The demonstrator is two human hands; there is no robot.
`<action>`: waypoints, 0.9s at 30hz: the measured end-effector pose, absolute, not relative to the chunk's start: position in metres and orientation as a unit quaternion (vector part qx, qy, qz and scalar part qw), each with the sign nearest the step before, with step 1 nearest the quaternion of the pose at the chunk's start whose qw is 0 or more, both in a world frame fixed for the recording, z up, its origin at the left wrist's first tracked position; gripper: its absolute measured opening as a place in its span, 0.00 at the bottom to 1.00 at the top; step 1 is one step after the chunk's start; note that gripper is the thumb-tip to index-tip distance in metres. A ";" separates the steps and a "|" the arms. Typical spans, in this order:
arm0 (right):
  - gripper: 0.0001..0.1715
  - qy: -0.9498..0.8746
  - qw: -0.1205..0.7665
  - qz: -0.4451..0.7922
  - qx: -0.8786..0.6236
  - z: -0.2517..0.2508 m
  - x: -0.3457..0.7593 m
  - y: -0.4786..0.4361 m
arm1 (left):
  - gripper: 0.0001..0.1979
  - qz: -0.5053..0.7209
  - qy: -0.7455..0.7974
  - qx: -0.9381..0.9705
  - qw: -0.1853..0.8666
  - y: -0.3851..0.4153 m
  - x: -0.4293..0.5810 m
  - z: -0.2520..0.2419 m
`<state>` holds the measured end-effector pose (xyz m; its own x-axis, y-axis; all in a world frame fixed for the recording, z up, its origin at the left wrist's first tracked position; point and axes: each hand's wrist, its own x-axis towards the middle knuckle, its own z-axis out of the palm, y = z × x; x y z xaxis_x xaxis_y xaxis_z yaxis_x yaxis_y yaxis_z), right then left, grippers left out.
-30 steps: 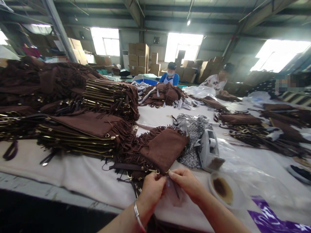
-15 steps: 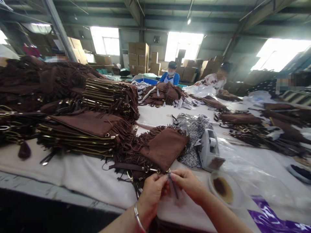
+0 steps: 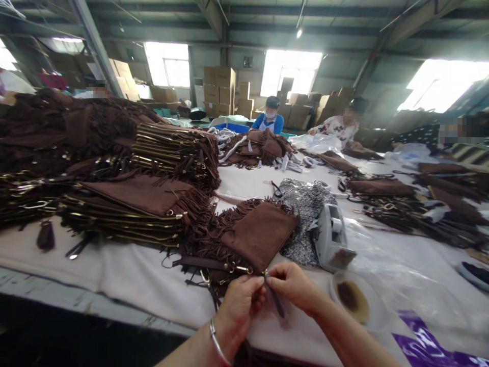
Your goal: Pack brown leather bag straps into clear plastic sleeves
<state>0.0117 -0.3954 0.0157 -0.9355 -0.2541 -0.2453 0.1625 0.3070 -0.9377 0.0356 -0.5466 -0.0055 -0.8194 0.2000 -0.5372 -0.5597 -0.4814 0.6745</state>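
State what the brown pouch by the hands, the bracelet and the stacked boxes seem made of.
Brown pouch: suede or a suede-like fabric, judging by its matte, soft-looking face and cut fringe. Bracelet: probably polished metal, given its silvery shine. Stacked boxes: most likely plain cardboard, from their dull tan faces and square edges.

Matt suede-like pouch (image 3: pixel 259 234), glossy plastic dispenser (image 3: pixel 331 238)

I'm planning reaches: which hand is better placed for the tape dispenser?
Probably the right hand, nearer the tape dispenser than the left hand; both seem to pinch a dark strip by the brown pouch.
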 end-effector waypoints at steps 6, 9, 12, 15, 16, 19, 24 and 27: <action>0.13 0.816 0.115 -0.566 -0.030 0.015 0.016 -0.395 | 0.10 0.838 0.460 -0.204 0.212 -0.544 0.037 -0.004; 0.15 0.755 0.187 -0.629 0.002 0.012 0.017 -0.389 | 0.10 0.831 0.476 -0.204 0.201 -0.544 0.037 -0.006; 0.18 0.657 0.247 -0.713 0.009 0.009 0.016 -0.383 | 0.15 0.803 0.519 -0.176 0.235 -0.544 0.038 -0.007; 0.19 0.605 0.267 -0.750 0.002 0.008 0.015 -0.380 | 0.21 0.803 0.510 -0.116 0.287 -0.545 0.041 -0.002; 0.19 0.603 0.271 -0.750 0.003 0.009 0.015 -0.380 | 0.22 0.809 0.494 -0.099 0.302 -0.545 0.042 0.001; 0.19 0.621 0.271 -0.736 0.002 0.012 0.016 -0.382 | 0.26 0.830 0.450 -0.071 0.320 -0.544 0.045 0.003; 0.19 0.741 0.182 -0.645 -0.039 0.006 0.020 -0.391 | 0.29 0.835 0.477 -0.113 0.251 -0.534 0.045 -0.015; 0.20 0.837 0.066 -0.536 -0.086 -0.002 0.028 -0.399 | 0.27 0.837 0.496 -0.125 0.194 -0.529 0.044 -0.024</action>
<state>0.0281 -0.3994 -0.0015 -0.9763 -0.2154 -0.0189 -0.0731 0.4112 -0.9086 0.0443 -0.5288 -0.0244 -0.8930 0.2012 -0.4025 -0.4497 -0.4325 0.7815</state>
